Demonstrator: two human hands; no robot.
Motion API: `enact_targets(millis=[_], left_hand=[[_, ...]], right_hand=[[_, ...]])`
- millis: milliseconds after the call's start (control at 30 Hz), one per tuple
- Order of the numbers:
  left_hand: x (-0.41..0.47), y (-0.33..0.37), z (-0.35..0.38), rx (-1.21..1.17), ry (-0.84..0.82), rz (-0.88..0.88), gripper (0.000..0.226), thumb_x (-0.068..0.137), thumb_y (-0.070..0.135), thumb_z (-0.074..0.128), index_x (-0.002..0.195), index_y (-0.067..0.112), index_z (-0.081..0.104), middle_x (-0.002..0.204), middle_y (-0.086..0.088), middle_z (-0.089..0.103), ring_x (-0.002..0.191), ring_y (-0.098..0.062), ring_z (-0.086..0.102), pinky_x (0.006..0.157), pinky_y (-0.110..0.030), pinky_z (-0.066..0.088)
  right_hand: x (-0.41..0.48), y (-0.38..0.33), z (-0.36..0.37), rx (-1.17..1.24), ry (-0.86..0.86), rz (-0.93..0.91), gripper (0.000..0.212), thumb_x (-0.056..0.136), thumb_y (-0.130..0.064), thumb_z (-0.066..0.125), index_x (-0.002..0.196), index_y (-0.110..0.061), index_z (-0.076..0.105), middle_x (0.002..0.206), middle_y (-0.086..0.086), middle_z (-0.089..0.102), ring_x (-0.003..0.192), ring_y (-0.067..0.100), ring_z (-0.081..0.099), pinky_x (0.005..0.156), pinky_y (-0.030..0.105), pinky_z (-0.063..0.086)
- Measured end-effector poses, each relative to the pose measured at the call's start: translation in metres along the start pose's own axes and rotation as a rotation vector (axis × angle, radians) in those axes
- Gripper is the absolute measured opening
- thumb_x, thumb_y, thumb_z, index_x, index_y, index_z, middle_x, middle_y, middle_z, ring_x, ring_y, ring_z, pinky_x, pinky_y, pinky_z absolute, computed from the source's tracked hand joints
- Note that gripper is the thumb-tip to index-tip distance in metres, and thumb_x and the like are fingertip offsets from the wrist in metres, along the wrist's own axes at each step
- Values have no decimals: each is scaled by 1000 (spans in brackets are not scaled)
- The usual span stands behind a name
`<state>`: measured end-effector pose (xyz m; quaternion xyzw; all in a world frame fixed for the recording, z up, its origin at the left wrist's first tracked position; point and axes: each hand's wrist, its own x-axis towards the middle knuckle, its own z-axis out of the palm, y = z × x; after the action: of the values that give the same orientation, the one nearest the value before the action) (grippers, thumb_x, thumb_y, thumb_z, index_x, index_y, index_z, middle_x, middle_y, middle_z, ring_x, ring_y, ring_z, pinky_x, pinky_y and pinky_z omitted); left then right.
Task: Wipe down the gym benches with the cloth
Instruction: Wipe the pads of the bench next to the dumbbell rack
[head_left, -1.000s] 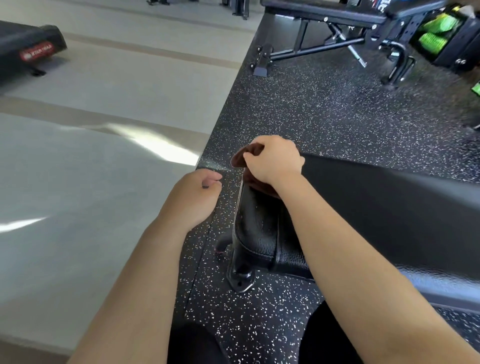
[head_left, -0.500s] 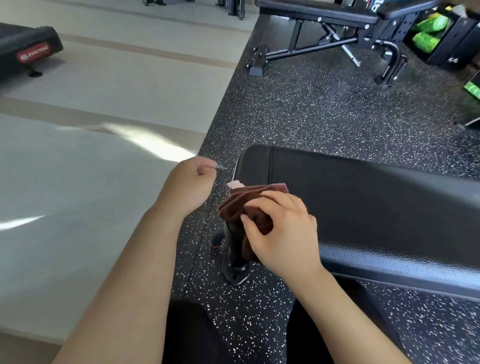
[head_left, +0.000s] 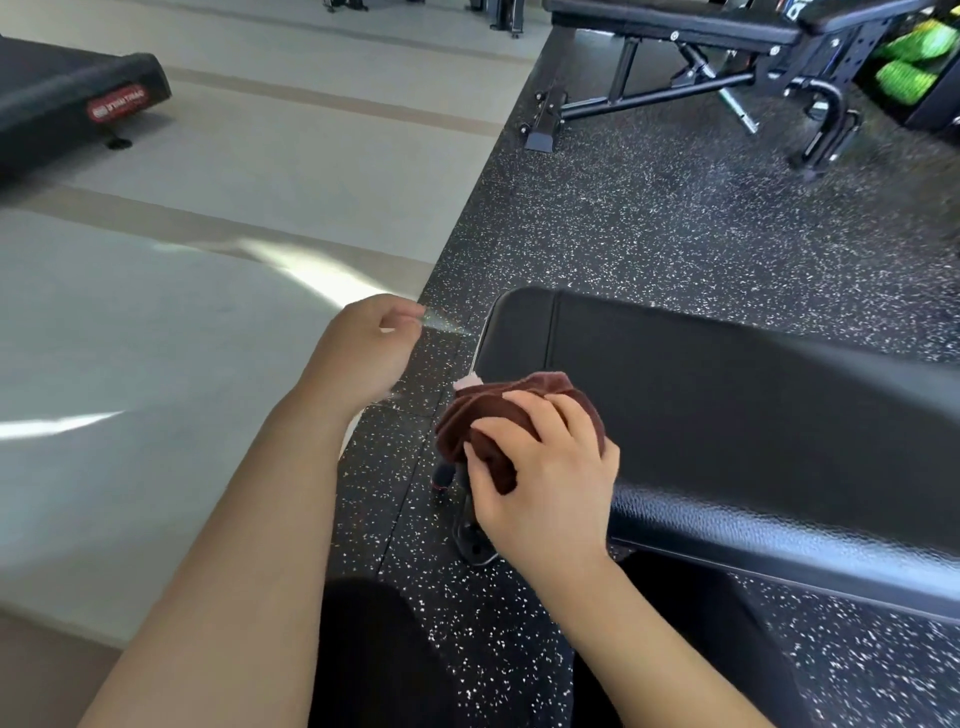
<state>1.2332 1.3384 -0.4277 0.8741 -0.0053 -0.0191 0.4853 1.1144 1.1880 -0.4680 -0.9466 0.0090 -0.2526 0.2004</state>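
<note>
Two hands in view: right hand (head_left: 545, 467) clutches the bunched maroon cloth (head_left: 498, 415) on the black padded bench (head_left: 727, 415) end, around 6 o'clock. Left hand (head_left: 363, 348) loosely curled, empty, at 9. Corner-wiping step; next probably sweeping toward 3 o'clock.

The worktop (head_left: 727, 415) lay bare to the right of the cloth (head_left: 498, 415), which covered its near left corner. The speckled mat (head_left: 675, 223) beyond was open as far as a second bench (head_left: 675, 31). Left of the worktop, a curled hand (head_left: 363, 348) hung over the mat's edge.
</note>
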Motion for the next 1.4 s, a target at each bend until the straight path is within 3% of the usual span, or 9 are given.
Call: enact_targets(millis=[133, 333, 533, 633, 767, 867, 1033, 1233, 1400], left_hand=[[4, 2, 0, -9, 7, -8, 21, 90, 25, 49, 103, 31, 64, 109, 4, 63, 102, -14, 59, 81, -28, 40], [-4, 16, 28, 90, -26, 60, 23, 92, 26, 46, 108, 32, 62, 100, 14, 60, 83, 3, 54, 62, -16, 35], [-11, 24, 47, 177, -82, 145, 26, 91, 25, 48, 113, 29, 59, 109, 12, 59, 91, -3, 54, 79, -21, 37], [-11, 23, 58, 227, -71, 182, 28, 91, 25, 49, 118, 25, 58, 121, 5, 56, 107, -12, 53, 89, -23, 36], [-7, 25, 80, 272, -34, 269, 29, 92, 26, 49, 120, 24, 55, 126, 4, 50, 117, -13, 46, 92, -20, 30], [0, 21, 87, 251, -9, 326, 28, 91, 26, 49, 118, 24, 55, 124, 8, 50, 114, -9, 45, 91, -19, 31], [19, 24, 76, 258, -87, 269, 29, 92, 31, 47, 120, 27, 53, 123, 11, 50, 111, -5, 47, 87, -20, 33], [30, 48, 45, 311, -279, 71, 27, 93, 30, 46, 119, 28, 55, 123, 8, 53, 109, -10, 52, 87, -24, 39], [21, 95, 24, 399, -451, 9, 27, 94, 29, 45, 120, 27, 55, 125, 9, 53, 114, -11, 51, 89, -22, 37]], right_hand=[[15, -5, 4, 13, -43, 60, 14, 75, -40, 63, 88, -38, 67, 110, -13, 63, 107, 21, 54, 76, 40, 36], [16, 27, -14, 80, -53, 103, 16, 80, -44, 60, 95, -39, 63, 115, -17, 60, 111, 18, 50, 78, 42, 37], [26, 65, -32, 132, -8, 233, 18, 77, -47, 61, 93, -38, 66, 109, -18, 62, 105, 18, 54, 81, 46, 50], [65, 73, -24, 130, -66, 301, 17, 80, -44, 63, 95, -37, 66, 110, -14, 62, 107, 23, 54, 86, 48, 48], [129, 87, -12, 80, -177, 418, 23, 83, -45, 59, 103, -37, 64, 112, -4, 62, 112, 29, 52, 92, 51, 45], [147, 96, -4, 97, -190, 436, 23, 80, -49, 60, 101, -40, 64, 110, -7, 63, 112, 28, 52, 91, 50, 45], [141, 84, 4, 11, -274, 379, 47, 65, -69, 64, 103, -41, 63, 125, -13, 54, 121, 21, 44, 89, 51, 45], [123, 69, -11, 23, -312, 468, 24, 76, -46, 68, 99, -38, 64, 127, -9, 54, 120, 22, 42, 86, 49, 47], [102, 59, -53, 81, -523, 617, 20, 78, -38, 69, 98, -38, 65, 129, -13, 52, 125, 19, 38, 88, 46, 41]])
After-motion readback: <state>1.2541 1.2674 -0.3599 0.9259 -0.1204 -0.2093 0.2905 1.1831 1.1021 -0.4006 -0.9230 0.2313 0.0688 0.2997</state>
